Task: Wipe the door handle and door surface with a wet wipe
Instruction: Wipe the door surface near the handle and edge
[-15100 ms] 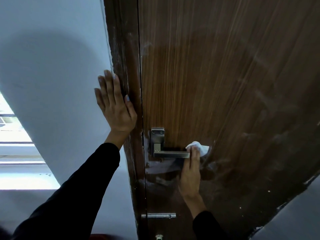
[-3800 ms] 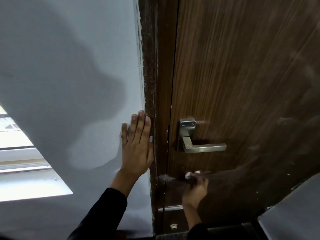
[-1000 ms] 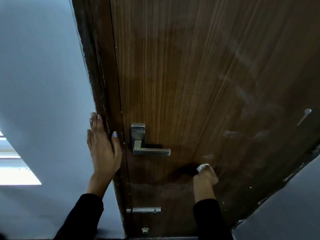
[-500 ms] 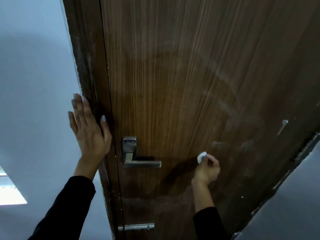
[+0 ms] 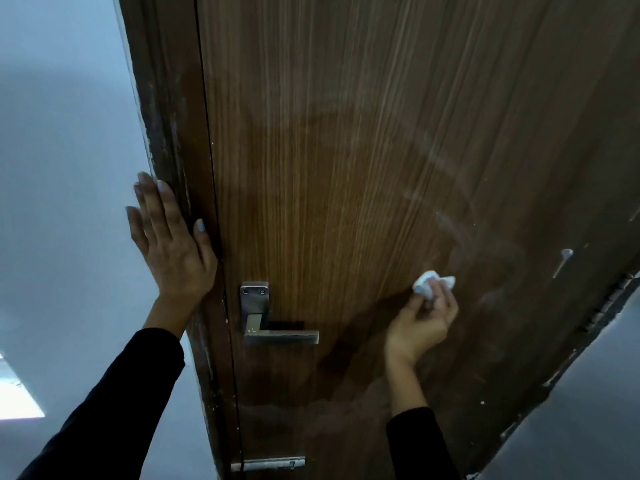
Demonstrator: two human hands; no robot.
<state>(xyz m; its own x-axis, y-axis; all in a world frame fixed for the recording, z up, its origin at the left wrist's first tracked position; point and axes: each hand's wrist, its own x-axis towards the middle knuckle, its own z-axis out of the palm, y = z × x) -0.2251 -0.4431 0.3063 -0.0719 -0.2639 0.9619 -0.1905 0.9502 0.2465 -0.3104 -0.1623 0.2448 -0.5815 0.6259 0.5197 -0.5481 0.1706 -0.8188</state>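
Standing shut in its dark frame [image 5: 162, 140]: brown wood-grain door [image 5: 346, 133], showing pale wipe smears at right. Carrying a metal lever handle [image 5: 277, 336] near the left edge, a small metal bolt [image 5: 268, 464] lower down, a white wipe [image 5: 431, 284] touching the surface.

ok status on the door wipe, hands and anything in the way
Left hand flat on wall beside door frame. Right hand pinching wet wipe against door surface, right of handle. Nothing blocking.
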